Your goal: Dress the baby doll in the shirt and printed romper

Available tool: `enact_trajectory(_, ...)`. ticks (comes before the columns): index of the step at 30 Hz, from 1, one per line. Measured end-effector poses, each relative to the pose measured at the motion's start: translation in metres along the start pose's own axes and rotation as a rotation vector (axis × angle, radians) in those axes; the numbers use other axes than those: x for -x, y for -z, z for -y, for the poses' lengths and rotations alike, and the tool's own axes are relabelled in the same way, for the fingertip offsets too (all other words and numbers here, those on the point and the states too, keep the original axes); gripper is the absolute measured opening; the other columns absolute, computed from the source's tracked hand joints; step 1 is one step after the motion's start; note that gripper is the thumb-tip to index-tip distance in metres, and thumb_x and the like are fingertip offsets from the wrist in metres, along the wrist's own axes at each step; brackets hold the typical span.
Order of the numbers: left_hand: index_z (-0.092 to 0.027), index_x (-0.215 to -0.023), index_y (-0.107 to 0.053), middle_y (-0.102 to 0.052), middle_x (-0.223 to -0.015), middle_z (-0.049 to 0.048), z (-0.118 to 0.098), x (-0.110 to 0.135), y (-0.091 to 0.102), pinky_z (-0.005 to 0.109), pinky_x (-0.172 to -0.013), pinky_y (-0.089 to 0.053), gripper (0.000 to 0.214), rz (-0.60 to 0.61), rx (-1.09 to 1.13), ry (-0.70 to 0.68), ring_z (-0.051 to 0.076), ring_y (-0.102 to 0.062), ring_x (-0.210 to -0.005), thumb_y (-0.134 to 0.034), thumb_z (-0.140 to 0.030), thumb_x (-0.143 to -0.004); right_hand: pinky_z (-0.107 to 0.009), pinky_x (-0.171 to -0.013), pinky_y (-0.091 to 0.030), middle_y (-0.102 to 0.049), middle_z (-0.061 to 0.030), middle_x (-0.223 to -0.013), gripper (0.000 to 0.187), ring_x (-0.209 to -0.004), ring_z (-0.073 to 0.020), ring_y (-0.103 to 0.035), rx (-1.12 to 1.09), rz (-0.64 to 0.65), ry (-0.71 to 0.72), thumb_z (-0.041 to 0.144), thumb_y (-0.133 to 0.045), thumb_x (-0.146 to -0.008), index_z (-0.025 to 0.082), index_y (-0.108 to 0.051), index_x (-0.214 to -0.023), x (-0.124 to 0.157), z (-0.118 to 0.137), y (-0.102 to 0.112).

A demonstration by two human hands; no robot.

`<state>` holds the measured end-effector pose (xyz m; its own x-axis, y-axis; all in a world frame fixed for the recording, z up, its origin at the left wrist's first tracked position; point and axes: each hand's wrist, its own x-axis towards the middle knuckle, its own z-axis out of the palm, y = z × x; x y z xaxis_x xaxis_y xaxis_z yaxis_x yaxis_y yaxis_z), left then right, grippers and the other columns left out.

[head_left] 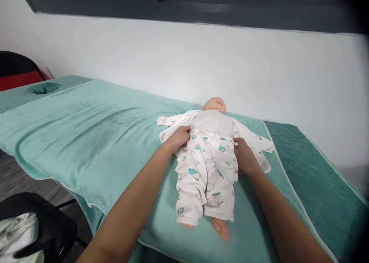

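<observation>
Treatment or infant-care training room, as is suggested by a padded massage bed (317,178) with a face hole (44,88), draped with a teal towel (95,132). An infant manikin (213,123) is laid on it. Plain white wall (259,71).

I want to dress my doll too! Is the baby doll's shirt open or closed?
Open. The shirt lies spread to both sides, and the doll's grey chest shows between.

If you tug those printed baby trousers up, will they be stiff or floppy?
Probably floppy: the printed trousers wrinkle and bag loosely on the baby doll. Likely light, thin cloth. They may drag a little, since the doll lies on a plush teal blanket.
</observation>
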<state>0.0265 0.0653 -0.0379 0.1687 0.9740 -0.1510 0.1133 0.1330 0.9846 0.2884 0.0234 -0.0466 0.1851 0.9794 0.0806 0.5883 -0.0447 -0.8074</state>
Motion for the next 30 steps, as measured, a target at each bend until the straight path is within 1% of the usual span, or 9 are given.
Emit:
enact_trajectory(2, -0.019, -0.067, -0.055, -0.060, -0.064, 0.0006, -0.006, -0.005, 0.005, 0.029, -0.056, -0.050, 0.018, 0.071, 0.001, 0.051, 0.016, -0.058, -0.059, -0.055, -0.004, -0.056, -0.031, -0.057, -0.041, -0.069, -0.0049, -0.072, 0.028, -0.066, -0.0228, -0.062, 0.039, 0.052, -0.021, 0.025, -0.064, -0.062, 0.022, -0.058, -0.089, -0.007, 0.004, 0.002)
enact_trajectory(6, -0.020, -0.075, -0.055, -0.059, -0.064, -0.0007, -0.009, -0.006, 0.018, 0.024, -0.050, -0.048, 0.019, 0.255, 0.076, 0.120, 0.013, -0.057, -0.055, -0.058, -0.007, -0.061, -0.030, -0.058, -0.041, -0.068, -0.0037, -0.067, 0.013, -0.065, -0.0213, -0.059, -0.007, 0.299, -0.024, 0.023, -0.064, -0.063, 0.020, -0.063, -0.075, -0.012, 0.012, 0.011)
enact_trajectory(8, -0.020, -0.077, -0.054, -0.059, -0.067, -0.0014, -0.008, -0.003, 0.023, 0.022, -0.052, -0.049, 0.018, 0.330, 0.138, 0.115, 0.011, -0.057, -0.057, -0.060, -0.008, -0.064, -0.031, -0.063, -0.044, -0.069, -0.0025, -0.069, 0.012, -0.071, -0.0225, -0.061, -0.091, 0.336, 0.019, 0.023, -0.063, -0.065, 0.019, -0.066, -0.076, -0.009, 0.014, 0.014)
enact_trajectory(11, -0.018, -0.085, -0.059, -0.064, -0.078, 0.0005, -0.005, 0.002, 0.026, 0.024, -0.066, -0.053, 0.024, 0.385, 0.214, 0.062, 0.011, -0.061, -0.071, -0.064, -0.007, -0.065, -0.033, -0.073, -0.047, -0.072, -0.0009, -0.081, 0.017, -0.083, -0.0241, -0.063, -0.120, 0.321, 0.093, 0.024, -0.060, -0.069, 0.020, -0.071, -0.082, -0.001, 0.014, 0.016)
enact_trajectory(14, -0.017, -0.096, -0.063, -0.067, -0.089, 0.0034, -0.004, 0.005, 0.024, 0.029, -0.079, -0.053, 0.034, 0.383, 0.279, 0.018, 0.015, -0.064, -0.083, -0.068, -0.007, -0.064, -0.034, -0.079, -0.048, -0.074, -0.0011, -0.090, 0.022, -0.090, -0.0249, -0.064, -0.165, 0.288, 0.095, 0.024, -0.060, -0.072, 0.021, -0.073, -0.088, 0.005, 0.014, 0.014)
enact_trajectory(18, -0.017, -0.105, -0.065, -0.069, -0.095, 0.0059, -0.004, 0.007, 0.017, 0.031, -0.081, -0.052, 0.043, 0.353, 0.312, -0.021, 0.018, -0.065, -0.089, -0.067, -0.009, -0.063, -0.036, -0.072, -0.051, -0.075, -0.0052, -0.092, 0.034, -0.087, -0.0270, -0.067, -0.447, 0.297, 0.028, 0.027, -0.067, -0.071, 0.020, -0.072, -0.104, 0.009, 0.014, 0.007)
enact_trajectory(21, -0.017, -0.106, -0.065, -0.070, -0.099, 0.0065, -0.003, 0.005, 0.013, 0.031, -0.081, -0.051, 0.044, 0.316, 0.327, -0.042, 0.019, -0.065, -0.093, -0.065, -0.009, -0.063, -0.037, -0.068, -0.053, -0.075, -0.0069, -0.092, 0.043, -0.085, -0.0278, -0.069, -0.611, 0.302, -0.014, 0.031, -0.071, -0.071, 0.021, -0.069, -0.113, 0.010, 0.014, 0.002)
enact_trajectory(26, -0.017, -0.105, -0.068, -0.071, -0.098, 0.0067, 0.001, 0.003, 0.008, 0.031, -0.081, -0.051, 0.043, 0.295, 0.361, -0.080, 0.019, -0.065, -0.092, -0.064, -0.008, -0.063, -0.039, -0.068, -0.054, -0.075, -0.0067, -0.090, 0.045, -0.084, -0.0280, -0.070, -0.677, 0.305, -0.022, 0.037, -0.072, -0.073, 0.024, -0.068, -0.116, 0.010, 0.012, 0.000)
enact_trajectory(30, -0.017, -0.102, -0.069, -0.072, -0.094, 0.0060, 0.002, 0.003, 0.004, 0.032, -0.080, -0.051, 0.040, 0.224, 0.328, -0.087, 0.019, -0.065, -0.088, -0.062, -0.010, -0.064, -0.040, -0.069, -0.055, -0.076, -0.0059, -0.090, 0.046, -0.084, -0.0268, -0.070, -0.687, 0.295, -0.003, 0.038, -0.072, -0.074, 0.025, -0.067, -0.118, 0.009, 0.010, -0.001)
